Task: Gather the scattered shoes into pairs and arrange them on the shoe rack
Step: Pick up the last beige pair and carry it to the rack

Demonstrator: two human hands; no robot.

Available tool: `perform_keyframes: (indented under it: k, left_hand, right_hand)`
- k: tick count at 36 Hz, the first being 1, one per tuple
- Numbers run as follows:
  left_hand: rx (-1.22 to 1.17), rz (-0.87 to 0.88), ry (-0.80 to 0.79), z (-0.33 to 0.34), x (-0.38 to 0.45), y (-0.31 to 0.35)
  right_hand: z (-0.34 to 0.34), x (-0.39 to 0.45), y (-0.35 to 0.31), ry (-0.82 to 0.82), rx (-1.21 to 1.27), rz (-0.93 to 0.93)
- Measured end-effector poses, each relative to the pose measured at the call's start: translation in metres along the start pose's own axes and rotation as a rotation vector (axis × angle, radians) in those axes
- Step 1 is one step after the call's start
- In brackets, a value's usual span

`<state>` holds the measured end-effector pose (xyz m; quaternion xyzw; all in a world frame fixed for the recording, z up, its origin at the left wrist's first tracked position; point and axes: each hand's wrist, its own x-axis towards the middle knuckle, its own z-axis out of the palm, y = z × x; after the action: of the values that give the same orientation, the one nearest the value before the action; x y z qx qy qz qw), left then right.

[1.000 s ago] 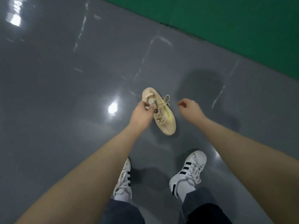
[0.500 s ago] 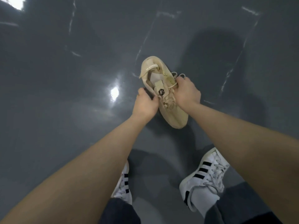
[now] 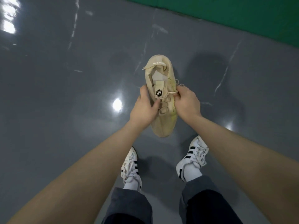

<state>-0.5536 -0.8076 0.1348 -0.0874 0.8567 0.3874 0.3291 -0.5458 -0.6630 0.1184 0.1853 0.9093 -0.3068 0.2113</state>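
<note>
A grey glossy floor point(image 3: 48, 94) fills the view, with a green strip point(image 3: 242, 12) along its far edge, well beyond your hands. No shoe rack shows anywhere, and no second shoe lies on the floor within sight.

Your two bare forearms reach forward over your own feet, which stand in white sneakers point(image 3: 192, 157) with black stripes, below and behind the hands.

Between the hands is one beige shoe point(image 3: 163, 123), heel pointing away from you and toe toward you; it appears lifted clear of the floor, though the pictures do not settle that.

Your left hand point(image 3: 144, 109) has its grip closed on the shoe's near side, thumb pressed just beside the black logo tag point(image 3: 158, 93) on the tongue. Your right hand point(image 3: 186, 102) has its grip closed on the opposite side, fingertips pinching the lace point(image 3: 171, 92) where it crosses the top; loose loops of lace stick out just beyond that hand.

By the look of it, the task is barely begun: you have one shoe in hand and nothing yet paired or shelved. Left to do, judging from here: find this shoe's mate, carry both to the rack, set them side by side, and repeat for whatever other shoes lie out of view.
</note>
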Motion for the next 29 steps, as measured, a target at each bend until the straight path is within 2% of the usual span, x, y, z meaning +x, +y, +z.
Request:
perform_keyframes:
  k: [7, 16, 22, 29]
  left_hand:
    - [0.273, 0.077, -0.020, -0.046, -0.056, 0.069]
    - [0.587, 0.344, -0.060, -0.081, -0.133, 0.144]
    - [0.771, 0.491, -0.075, -0.080, -0.177, 0.174]
    - [0.978, 0.621, -0.082, -0.047, -0.217, 0.210]
  right_hand:
    - [-0.070, -0.059, -0.033, 0.065, 0.016, 0.010]
    - [-0.136, -0.145, -0.065, 0.198, 0.137, 0.175]
    - [-0.167, -0.195, -0.061, 0.255, 0.209, 0.247]
    - [-0.201, -0.244, -0.027, 0.305, 0.329, 0.314]
